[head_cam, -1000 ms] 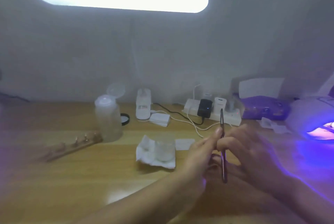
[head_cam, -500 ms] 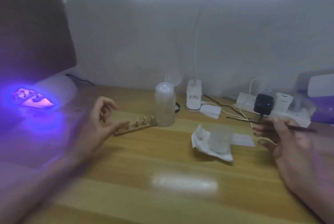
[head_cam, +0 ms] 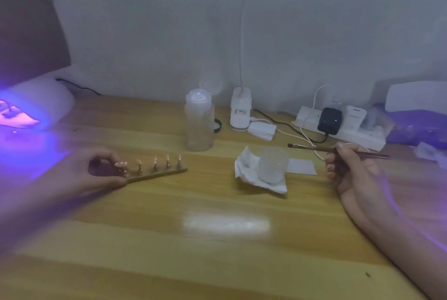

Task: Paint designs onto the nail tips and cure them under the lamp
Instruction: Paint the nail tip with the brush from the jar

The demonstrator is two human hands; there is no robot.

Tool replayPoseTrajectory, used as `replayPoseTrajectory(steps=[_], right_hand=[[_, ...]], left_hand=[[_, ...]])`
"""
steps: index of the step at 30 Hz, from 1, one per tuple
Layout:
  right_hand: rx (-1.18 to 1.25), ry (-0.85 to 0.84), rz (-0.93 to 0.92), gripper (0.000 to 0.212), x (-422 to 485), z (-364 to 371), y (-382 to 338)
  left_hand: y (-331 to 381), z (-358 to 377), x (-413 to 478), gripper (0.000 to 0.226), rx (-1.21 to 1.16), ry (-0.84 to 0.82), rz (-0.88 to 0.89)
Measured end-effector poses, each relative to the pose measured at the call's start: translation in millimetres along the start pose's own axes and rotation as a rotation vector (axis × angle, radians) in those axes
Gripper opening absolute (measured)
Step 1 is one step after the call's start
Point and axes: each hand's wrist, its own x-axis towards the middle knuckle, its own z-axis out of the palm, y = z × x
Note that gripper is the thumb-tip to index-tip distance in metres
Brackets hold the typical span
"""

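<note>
The left hand (head_cam: 96,174) curls around the left end of the wooden strip (head_cam: 157,175), thumb along its near edge and fingertips over the first stand. Blur hides whether they pinch that stand or only the strip. The grip seems meant to steady the strip or draw it closer for painting. The strip lies flat on the tabletop (head_cam: 217,251), its long axis running left to right and tilting slightly away at the right end. The nail tips (head_cam: 154,160) stand upright on small pegs in a row along it.

The right hand (head_cam: 350,171) pinches a slim brush (head_cam: 312,147) like a pen, well apart from the strip. The brush lies nearly level, bristles pointing left toward a small cup (head_cam: 272,165) set on a tissue (head_cam: 246,171), probably for loading or wiping. The curing lamp (head_cam: 36,103) glows violet at far left, near the strip's held end.
</note>
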Motion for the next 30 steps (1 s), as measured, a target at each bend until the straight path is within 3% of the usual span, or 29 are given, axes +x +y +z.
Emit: replayPoseTrajectory(steps=[4, 7, 12, 18, 22, 25, 30], right_hand=[[0.025, -0.001, 0.014, 0.020, 0, 2, 0], [0.046, -0.008, 0.015, 0.022, -2, 2, -1], [0.076, -0.003, 0.024, 0.024, -2, 3, -2], [0.068, -0.010, 0.049, 0.024, -1, 3, -1], [0.066, -0.019, 0.064, 0.022, -1, 4, -1], [0.071, -0.028, 0.071, 0.024, 0, 3, -1], [0.073, -0.032, 0.082, 0.022, 0, 4, -1]], left_hand=[[36, 24, -17, 0.038, 0.067, -0.188, 0.186], [72, 60, -22, 0.032, 0.054, -0.336, 0.298], [120, 111, -12, 0.036, 0.164, -0.375, 0.420], [123, 126, -13, 0.037, -0.010, -0.402, 0.354], [122, 128, -12, 0.016, -0.222, -0.422, 0.298], [122, 130, -12, 0.012, -0.196, -0.409, 0.267], [121, 129, -17, 0.029, -0.155, -0.427, 0.227]])
